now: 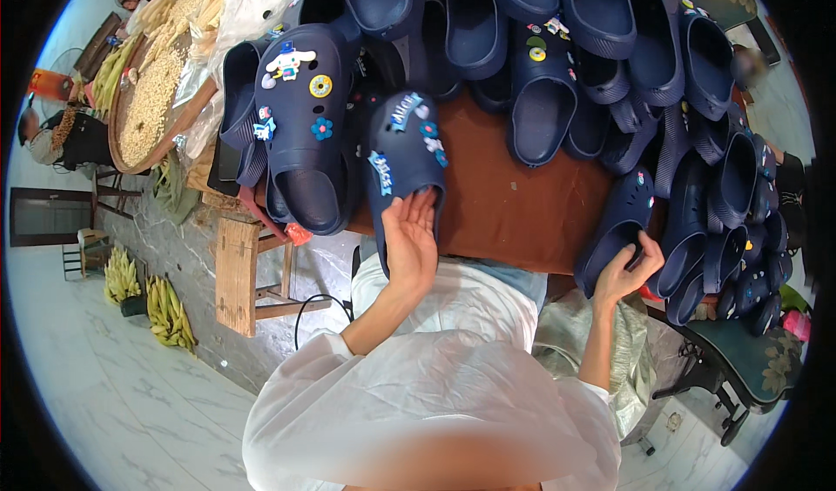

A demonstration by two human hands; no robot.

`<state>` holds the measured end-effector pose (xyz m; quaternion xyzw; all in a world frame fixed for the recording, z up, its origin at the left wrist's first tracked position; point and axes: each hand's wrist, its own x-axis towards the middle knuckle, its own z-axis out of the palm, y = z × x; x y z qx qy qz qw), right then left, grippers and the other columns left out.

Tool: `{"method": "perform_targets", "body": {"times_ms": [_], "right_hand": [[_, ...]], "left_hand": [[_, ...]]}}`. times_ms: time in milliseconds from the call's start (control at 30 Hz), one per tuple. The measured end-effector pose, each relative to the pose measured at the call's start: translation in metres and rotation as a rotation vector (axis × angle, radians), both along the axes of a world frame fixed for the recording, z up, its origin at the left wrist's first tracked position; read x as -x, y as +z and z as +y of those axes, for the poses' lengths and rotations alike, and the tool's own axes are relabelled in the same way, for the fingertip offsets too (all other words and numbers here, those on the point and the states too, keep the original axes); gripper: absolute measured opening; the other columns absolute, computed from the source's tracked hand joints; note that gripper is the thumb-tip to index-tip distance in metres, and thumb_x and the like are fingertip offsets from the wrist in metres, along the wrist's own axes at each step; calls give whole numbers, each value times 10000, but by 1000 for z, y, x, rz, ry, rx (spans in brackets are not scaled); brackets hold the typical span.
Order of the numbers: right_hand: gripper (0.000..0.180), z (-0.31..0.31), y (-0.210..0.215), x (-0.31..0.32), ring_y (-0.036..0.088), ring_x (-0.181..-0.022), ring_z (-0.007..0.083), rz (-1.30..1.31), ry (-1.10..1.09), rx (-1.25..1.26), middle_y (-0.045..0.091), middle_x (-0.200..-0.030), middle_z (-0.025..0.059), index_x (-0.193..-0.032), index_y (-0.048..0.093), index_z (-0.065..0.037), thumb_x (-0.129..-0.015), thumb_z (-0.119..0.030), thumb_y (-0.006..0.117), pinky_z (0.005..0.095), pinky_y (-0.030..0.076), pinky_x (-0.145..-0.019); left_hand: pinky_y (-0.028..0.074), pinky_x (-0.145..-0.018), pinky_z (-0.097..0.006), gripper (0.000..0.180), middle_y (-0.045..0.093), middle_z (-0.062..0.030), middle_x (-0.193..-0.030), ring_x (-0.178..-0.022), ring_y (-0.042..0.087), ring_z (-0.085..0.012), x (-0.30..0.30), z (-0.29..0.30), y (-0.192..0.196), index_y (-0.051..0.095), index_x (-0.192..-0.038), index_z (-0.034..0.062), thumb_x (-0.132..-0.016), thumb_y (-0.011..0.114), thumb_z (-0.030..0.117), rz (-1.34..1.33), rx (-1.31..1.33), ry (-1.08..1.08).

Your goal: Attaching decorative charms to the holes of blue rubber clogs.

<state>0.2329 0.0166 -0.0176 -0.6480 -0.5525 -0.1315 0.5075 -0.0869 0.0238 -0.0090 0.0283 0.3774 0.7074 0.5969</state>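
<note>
A navy clog [402, 147] with blue and white charms on its upper is at the middle of the table, toe pointing away. My left hand [412, 243] holds it at the heel end, palm up, fingers reaching into its opening. To its left, a larger-looking navy clog [300, 156] carries a white character charm, a yellow ring and a blue flower. On the right, another navy clog [618, 221] lies at the table's near edge. My right hand [625, 273] is at its opening, thumb and fingers curled over the rim.
Several navy clogs [544, 108] are piled along the far and right sides of the brown table [505, 195]. A wooden stool [237, 278] stands at the left, and a dark green chair [753, 352] at the right. Beyond, a round tray of pale kernels [148, 121] and a seated person [65, 138].
</note>
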Motion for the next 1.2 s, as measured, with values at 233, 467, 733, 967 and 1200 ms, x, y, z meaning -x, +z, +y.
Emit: {"method": "perform_targets", "body": {"times_ms": [233,467,733,967,1200], "right_hand": [[178,33,16,94,626,-902,212,326,623,392,622,-1013,96,-1036,667,-23,-869,35,646,307,503,-805],[231,52,9,136,587,-826,135,521,699,654,589,-973,58,-1097,634,-37,-894,-115,713,267,485,-718],[387,61,1,129,552,-729,129,544,696,787,572,-920,64,-1083,565,-21,-863,-258,778,283,496,-665],[511,80,3,136,562,-667,144,419,571,864,571,-784,55,-1029,535,-43,-784,-373,838,309,498,-617],[350,89,-7,137,601,-683,225,245,590,827,586,-748,88,-933,504,-56,-805,-241,772,374,498,-619]], "left_hand": [[312,-1149,-358,363,572,-150,-1338,-1299,486,-271,-25,-32,-1,569,-1169,62,-942,579,345,-380,245,-262],[293,-1172,-388,426,555,-153,-1374,-1336,464,-263,-33,-45,-9,542,-1294,12,-994,494,311,-292,183,-422],[517,-835,-300,277,704,-79,-1062,-966,651,-167,16,-25,43,676,-1150,-18,-1012,504,149,643,-108,-1021],[503,-855,-369,240,695,-118,-1066,-990,641,-267,-6,67,25,692,-1123,24,-922,564,51,1382,-507,-473],[326,-1119,-485,339,574,-171,-1358,-1327,467,-361,-14,112,-27,655,-1200,31,-906,499,96,1588,-728,-716]]}}
